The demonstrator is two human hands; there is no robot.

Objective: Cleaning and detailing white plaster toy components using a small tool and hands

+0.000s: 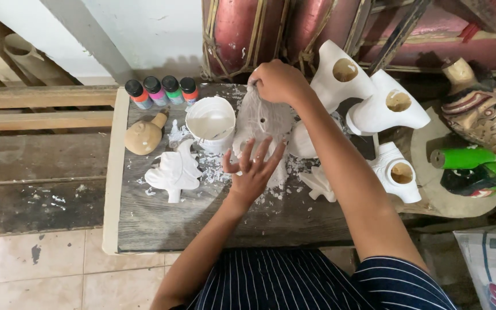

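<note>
On the paint-spattered wooden table (pixel 162 224), a white carved mask (pixel 262 123) stands tilted near the middle, just right of the white paint tub (pixel 210 123). The right hand (pixel 276 80) is closed around the mask's far top edge. The left hand (pixel 252 169) rests against its near edge with fingers spread wide, clasping nothing. Four paint bottles (pixel 162 90) line the far left; a white leaf-shaped carving (pixel 174 169) lies left of the hands.

I'm in a craft workshop for making and painting masks. My rough wooden worktop (pixel 162 224) at the middle of the frame is spattered with white primer, with a tub of white paint (pixel 210 123) and small paint bottles (pixel 163 91) at its upper left. Unpainted white masks (pixel 368 97) sit at the upper right and a finished painted mask (pixel 480 115) at the far right.
</note>
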